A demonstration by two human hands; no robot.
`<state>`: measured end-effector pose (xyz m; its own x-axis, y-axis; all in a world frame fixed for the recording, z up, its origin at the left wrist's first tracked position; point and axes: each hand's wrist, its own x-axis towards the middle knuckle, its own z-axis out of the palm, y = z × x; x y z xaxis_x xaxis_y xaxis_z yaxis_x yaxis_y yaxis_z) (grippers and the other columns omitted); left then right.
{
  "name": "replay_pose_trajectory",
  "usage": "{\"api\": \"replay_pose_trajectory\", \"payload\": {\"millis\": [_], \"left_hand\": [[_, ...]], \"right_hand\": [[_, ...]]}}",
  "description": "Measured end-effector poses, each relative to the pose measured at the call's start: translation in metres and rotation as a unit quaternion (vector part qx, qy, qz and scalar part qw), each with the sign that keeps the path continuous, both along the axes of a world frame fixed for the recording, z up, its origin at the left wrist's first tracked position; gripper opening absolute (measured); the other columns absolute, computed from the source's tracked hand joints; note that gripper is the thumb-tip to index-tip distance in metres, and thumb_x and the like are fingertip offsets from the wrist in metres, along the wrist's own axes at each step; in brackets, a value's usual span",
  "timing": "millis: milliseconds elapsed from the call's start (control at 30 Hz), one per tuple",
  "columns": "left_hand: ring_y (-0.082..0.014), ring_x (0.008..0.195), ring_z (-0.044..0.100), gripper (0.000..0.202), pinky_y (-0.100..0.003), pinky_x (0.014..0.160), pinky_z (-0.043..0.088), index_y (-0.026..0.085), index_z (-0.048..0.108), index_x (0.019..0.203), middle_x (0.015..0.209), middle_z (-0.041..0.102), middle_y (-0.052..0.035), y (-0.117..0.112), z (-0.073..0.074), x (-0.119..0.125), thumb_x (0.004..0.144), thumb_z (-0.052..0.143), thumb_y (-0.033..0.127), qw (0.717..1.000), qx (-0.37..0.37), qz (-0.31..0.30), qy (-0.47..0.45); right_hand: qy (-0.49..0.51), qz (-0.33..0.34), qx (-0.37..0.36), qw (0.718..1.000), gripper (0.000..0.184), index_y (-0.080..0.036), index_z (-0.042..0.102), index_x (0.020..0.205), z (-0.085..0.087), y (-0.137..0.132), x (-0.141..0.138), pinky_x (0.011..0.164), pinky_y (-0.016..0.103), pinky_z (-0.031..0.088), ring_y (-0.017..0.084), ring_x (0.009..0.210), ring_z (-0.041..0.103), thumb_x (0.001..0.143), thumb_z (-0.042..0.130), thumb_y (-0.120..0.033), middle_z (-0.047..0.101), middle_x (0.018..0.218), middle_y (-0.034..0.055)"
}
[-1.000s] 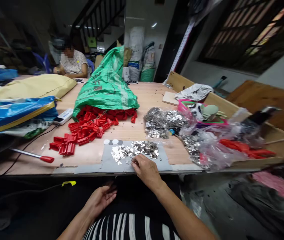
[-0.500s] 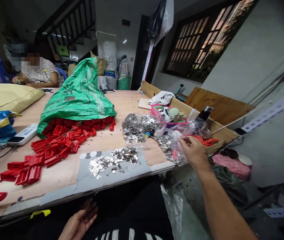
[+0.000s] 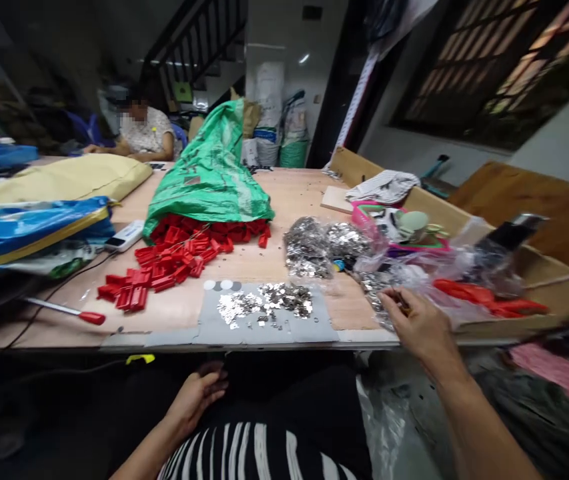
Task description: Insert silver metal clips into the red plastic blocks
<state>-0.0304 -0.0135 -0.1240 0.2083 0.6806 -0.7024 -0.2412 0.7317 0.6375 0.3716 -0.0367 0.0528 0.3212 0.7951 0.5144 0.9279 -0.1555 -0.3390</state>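
My right hand (image 3: 421, 327) is at the table's front edge, over a clear plastic bag of small silvery metal pieces (image 3: 371, 283). Its thumb and fingers are pinched together; what lies between them is too blurred to make out. My left hand (image 3: 197, 393) rests low over my lap, below the table edge, with its fingers loosely apart and nothing seen in it. Many small flat metal pieces (image 3: 239, 305) lie loose on a grey sheet (image 3: 209, 330) between the hands. Red plastic parts (image 3: 174, 263) spill from a green woven sack (image 3: 209, 180).
More bagged metal pieces (image 3: 309, 250) lie right of centre. Behind them stands a pink basket (image 3: 364, 217). A wooden-sided tray (image 3: 534, 267) holds a red item. On the left are a red-handled screwdriver (image 3: 91, 317), a white power strip (image 3: 127, 236) and yellow sacking (image 3: 79, 177). Another person (image 3: 147, 133) sits across the table.
The view has turned left, so the table things appear farther right. My right hand stays pinched near the bagged pieces, now lower beside the bag. My left hand remains over my lap.
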Motion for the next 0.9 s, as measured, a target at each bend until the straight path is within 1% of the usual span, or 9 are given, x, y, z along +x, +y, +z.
{"api": "replay_pose_trajectory", "payload": {"millis": [167,233,333,400,500,567,667,733,900], "left_hand": [[-0.0118,0.058,0.061,0.028,-0.020,0.052,0.041,0.010,0.063,0.084,0.071,0.064,-0.0046,-0.002,0.033,0.012,0.072,0.070,0.034,0.981,0.149,-0.110,0.055],[-0.0119,0.056,0.060,0.031,-0.019,0.049,0.038,0.011,0.063,0.082,0.067,0.062,-0.0027,-0.002,0.050,0.018,0.074,0.066,0.041,0.967,0.199,-0.153,0.048],[-0.0111,0.055,0.057,0.025,-0.021,0.053,0.040,0.013,0.064,0.085,0.068,0.061,-0.0020,-0.001,0.077,0.030,0.082,0.057,0.037,0.926,0.307,-0.186,0.115],[-0.0136,0.064,0.059,0.021,-0.025,0.063,0.045,0.016,0.066,0.089,0.076,0.065,-0.0041,0.002,0.091,0.039,0.086,0.052,0.031,0.866,0.416,-0.194,0.197],[-0.0218,0.093,0.059,0.024,-0.036,0.086,0.046,0.020,0.066,0.104,0.099,0.067,-0.0084,0.008,0.100,0.052,0.088,0.048,0.022,0.720,0.569,-0.201,0.342],[-0.0273,0.113,0.052,0.032,-0.045,0.098,0.039,0.021,0.061,0.117,0.115,0.064,-0.0095,0.010,0.098,0.061,0.086,0.051,0.019,0.627,0.626,-0.219,0.407],[-0.0304,0.134,0.035,0.046,-0.053,0.110,0.024,0.021,0.052,0.129,0.131,0.057,-0.0086,0.013,0.090,0.070,0.084,0.058,0.026,0.552,0.656,-0.251,0.448],[-0.0300,0.139,0.028,0.051,-0.056,0.114,0.015,0.021,0.049,0.132,0.134,0.055,-0.0085,0.013,0.085,0.073,0.084,0.060,0.033,0.538,0.655,-0.265,0.459],[-0.0307,0.141,0.023,0.051,-0.062,0.113,0.005,0.021,0.047,0.133,0.136,0.054,-0.0095,0.012,0.080,0.073,0.086,0.058,0.036,0.547,0.642,-0.277,0.460]], "right_hand": [[0.078,0.193,-0.105,0.972,0.021,-0.023,0.065,0.087,-0.030,0.021,-0.078,0.064,0.027,0.048,0.018,0.074,0.065,0.086,0.051,-0.038,0.070,0.087,0.0040],[0.073,0.228,-0.148,0.960,0.017,-0.025,0.065,0.089,-0.041,0.030,-0.104,0.064,0.027,0.047,0.017,0.074,0.065,0.087,0.051,-0.034,0.070,0.087,0.0022],[0.051,0.241,-0.170,0.954,0.016,-0.025,0.064,0.094,-0.053,0.041,-0.132,0.067,0.027,0.047,0.018,0.079,0.064,0.086,0.050,-0.026,0.068,0.091,0.0016],[0.025,0.247,-0.163,0.955,0.017,-0.025,0.063,0.097,-0.058,0.048,-0.144,0.069,0.028,0.047,0.018,0.081,0.064,0.086,0.050,-0.024,0.067,0.094,0.0025],[-0.009,0.247,-0.166,0.955,0.015,-0.023,0.062,0.096,-0.062,0.054,-0.154,0.070,0.028,0.046,0.019,0.082,0.064,0.086,0.051,-0.022,0.067,0.094,0.0033],[-0.022,0.247,-0.177,0.953,0.012,-0.023,0.062,0.093,-0.063,0.056,-0.157,0.069,0.027,0.045,0.018,0.082,0.064,0.087,0.051,-0.022,0.066,0.093,0.0031],[-0.033,0.242,-0.182,0.953,0.011,-0.023,0.061,0.092,-0.065,0.055,-0.158,0.065,0.026,0.044,0.018,0.080,0.064,0.088,0.051,-0.022,0.066,0.091,0.0029],[-0.040,0.240,-0.182,0.953,0.011,-0.023,0.061,0.092,-0.066,0.055,-0.158,0.064,0.025,0.044,0.017,0.079,0.064,0.088,0.051,-0.021,0.066,0.091,0.0026],[-0.059,0.234,-0.172,0.955,0.013,-0.022,0.060,0.092,-0.064,0.054,-0.154,0.064,0.025,0.043,0.017,0.078,0.064,0.090,0.048,-0.022,0.066,0.090,0.0024]]}}
